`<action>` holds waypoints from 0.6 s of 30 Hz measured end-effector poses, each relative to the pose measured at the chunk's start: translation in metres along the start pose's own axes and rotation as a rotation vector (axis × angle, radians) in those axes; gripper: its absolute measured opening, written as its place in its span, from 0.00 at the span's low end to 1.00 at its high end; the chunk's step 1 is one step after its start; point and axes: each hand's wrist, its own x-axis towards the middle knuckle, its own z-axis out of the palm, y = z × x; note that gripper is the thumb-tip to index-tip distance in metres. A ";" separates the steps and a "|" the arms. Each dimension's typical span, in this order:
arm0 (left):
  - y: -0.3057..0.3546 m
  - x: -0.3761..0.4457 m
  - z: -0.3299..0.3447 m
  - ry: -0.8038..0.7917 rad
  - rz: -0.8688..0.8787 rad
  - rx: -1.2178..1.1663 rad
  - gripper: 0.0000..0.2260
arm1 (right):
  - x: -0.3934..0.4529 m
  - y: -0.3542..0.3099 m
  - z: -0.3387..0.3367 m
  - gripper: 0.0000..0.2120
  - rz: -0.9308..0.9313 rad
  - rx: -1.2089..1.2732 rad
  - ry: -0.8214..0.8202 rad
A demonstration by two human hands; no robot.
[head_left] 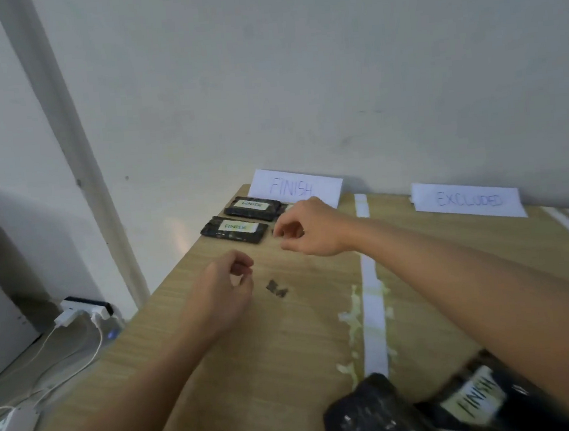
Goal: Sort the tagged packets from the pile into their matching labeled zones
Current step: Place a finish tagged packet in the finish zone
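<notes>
Both the left hand (pixel 225 285) and the right hand (pixel 306 229) hover loosely curled, holding nothing; beyond the right fingertips, a careless brush could skew the placed packets (pixel 234 229).

Two dark packets tagged FINISH, far packet (pixel 253 208) and near packet (pixel 234 229), lie flat side by side before the FINISH sign (pixel 296 187). Pile (pixel 441 408) at near edge, one tag reading FINISH.

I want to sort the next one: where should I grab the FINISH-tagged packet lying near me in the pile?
Probably grip the FINISH-tagged packet across its short width, thumb and fingers on the long edges, coming from above. It lies flat, tag up, beside another dark packet, under the right forearm. Either hand is free.
</notes>
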 end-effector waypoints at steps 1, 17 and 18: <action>0.013 -0.002 0.005 -0.009 0.040 -0.015 0.07 | -0.016 0.002 -0.007 0.10 0.004 -0.010 0.007; 0.233 -0.079 0.104 -0.591 0.611 -0.042 0.06 | -0.323 0.069 -0.109 0.03 0.420 -0.145 0.179; 0.240 -0.084 0.110 -0.616 0.626 -0.030 0.07 | -0.335 0.075 -0.110 0.04 0.447 -0.153 0.161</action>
